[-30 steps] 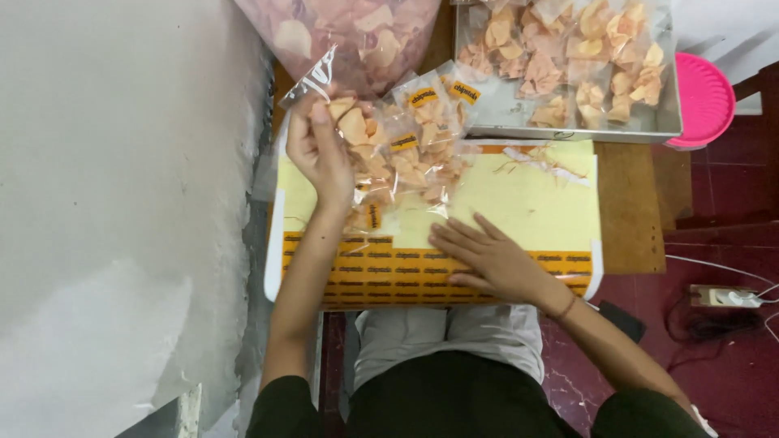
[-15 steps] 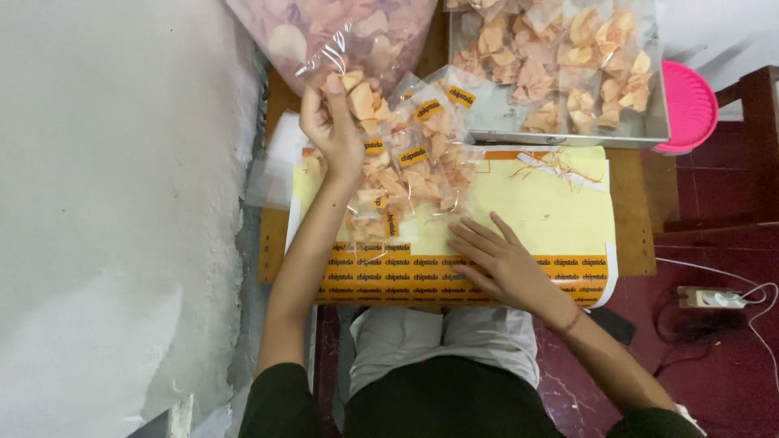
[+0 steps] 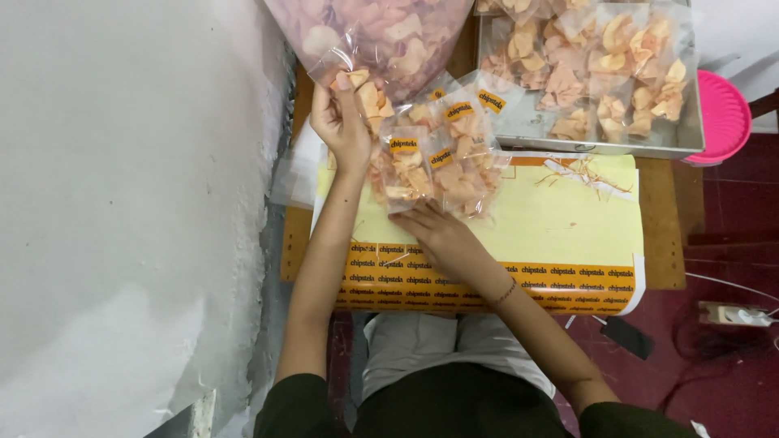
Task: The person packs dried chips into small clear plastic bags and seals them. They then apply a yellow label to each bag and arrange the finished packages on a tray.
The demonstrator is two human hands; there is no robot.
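Note:
My left hand (image 3: 342, 122) is raised at the mouth of a big clear bag of pale chips (image 3: 381, 36) and grips a small clear packet of chips (image 3: 369, 91). A heap of small chip packets with orange stickers (image 3: 442, 154) lies on a yellow sheet (image 3: 552, 219). My right hand (image 3: 438, 231) rests flat at the near edge of that heap, fingers on a packet. Rows of orange stickers (image 3: 487, 284) run along the sheet's front part.
A metal tray (image 3: 596, 138) at the back right holds several filled packets. A pink round stool (image 3: 722, 113) stands to its right. A white wall (image 3: 130, 219) runs along the left. A power strip (image 3: 734, 314) and a dark phone (image 3: 625, 337) lie on the red floor.
My left hand has lifted the small packet from the heap up to the big bag. My right hand has slid from the sticker rows forward to the heap.

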